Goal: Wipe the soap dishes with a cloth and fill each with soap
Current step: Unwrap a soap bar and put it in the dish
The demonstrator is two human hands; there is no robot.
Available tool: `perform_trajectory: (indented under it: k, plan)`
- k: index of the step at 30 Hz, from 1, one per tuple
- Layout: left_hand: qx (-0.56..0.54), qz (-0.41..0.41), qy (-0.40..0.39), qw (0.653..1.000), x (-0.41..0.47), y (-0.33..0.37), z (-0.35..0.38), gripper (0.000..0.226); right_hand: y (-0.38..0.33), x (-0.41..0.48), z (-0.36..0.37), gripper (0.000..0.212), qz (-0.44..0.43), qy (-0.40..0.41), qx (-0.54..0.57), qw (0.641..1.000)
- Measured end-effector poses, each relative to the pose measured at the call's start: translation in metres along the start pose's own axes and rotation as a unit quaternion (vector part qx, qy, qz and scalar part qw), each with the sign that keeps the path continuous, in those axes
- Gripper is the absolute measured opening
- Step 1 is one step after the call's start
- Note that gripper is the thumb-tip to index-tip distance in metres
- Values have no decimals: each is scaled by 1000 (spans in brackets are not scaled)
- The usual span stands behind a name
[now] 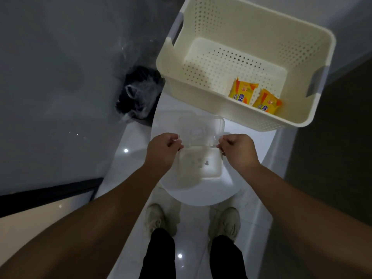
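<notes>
A clear plastic soap dish (199, 158) is open in front of me, its lid (201, 127) tilted up at the far side and its white drain tray showing below. My left hand (164, 150) pinches the dish's left edge near the hinge. My right hand (237, 149) pinches its right edge. The dish is over a white round seat (201, 194). Two yellow wrapped soap bars (242, 90) (266, 101) lie in the near right corner of a cream perforated basket (201, 97). No cloth is in view.
The basket stands just beyond the dish, on a white surface. A black bin with a clear liner (138, 93) stands on the grey floor to the left. My two shoes (157, 218) (227, 222) stand on glossy white tiles below.
</notes>
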State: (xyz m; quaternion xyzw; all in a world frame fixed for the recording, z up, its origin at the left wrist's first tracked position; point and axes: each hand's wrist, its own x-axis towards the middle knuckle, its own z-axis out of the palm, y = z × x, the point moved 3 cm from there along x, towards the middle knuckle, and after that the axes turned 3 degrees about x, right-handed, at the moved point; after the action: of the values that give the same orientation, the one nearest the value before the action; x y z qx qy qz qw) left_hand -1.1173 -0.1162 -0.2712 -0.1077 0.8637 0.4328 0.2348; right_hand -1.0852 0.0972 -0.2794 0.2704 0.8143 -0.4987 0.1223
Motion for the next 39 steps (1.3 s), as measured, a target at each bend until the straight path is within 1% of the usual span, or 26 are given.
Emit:
perform_trajectory:
  k: [3, 9, 17, 25, 27, 30, 32, 34, 36, 39]
  plan:
    - [6, 5, -1, 1000, 7, -2, 2, 22, 2, 6, 2, 23, -9, -1, -10, 1000]
    - [0, 7, -9, 1000, 19, -1, 8, 19, 9, 13, 3, 22, -6, 11, 4, 1000]
    - [17, 11, -13, 1000, 27, -7, 12, 23, 10, 20, 6, 25, -22, -10, -24, 999]
    - [49, 6, -22, 999, 26, -9, 15, 29, 11, 18, 6, 28, -28, -12, -53, 998]
    - [48, 2, -20, 999, 25, -11, 14, 31, 11, 17, 5, 27, -33, -4, -60, 998]
    - [50, 2, 6, 999, 20, -10, 5, 32, 6, 3, -3, 22, -24, 23, -63, 997]
    - [54, 15, 23, 998, 13, -2, -6, 31, -2, -9, -14, 26, -32, 32, -60, 997]
    - [56, 41, 22, 997, 4, 13, -18, 29, -13, -21, -26, 20, -53, 34, -55, 997]
    - [50, 75, 20, 996, -2, 36, -31, 26, -33, -29, -43, 13, -76, 36, -19, 996]
    - [40, 122, 22, 991, -7, 77, -49, 24, -72, -31, -73, 15, -115, 53, 14, 992]
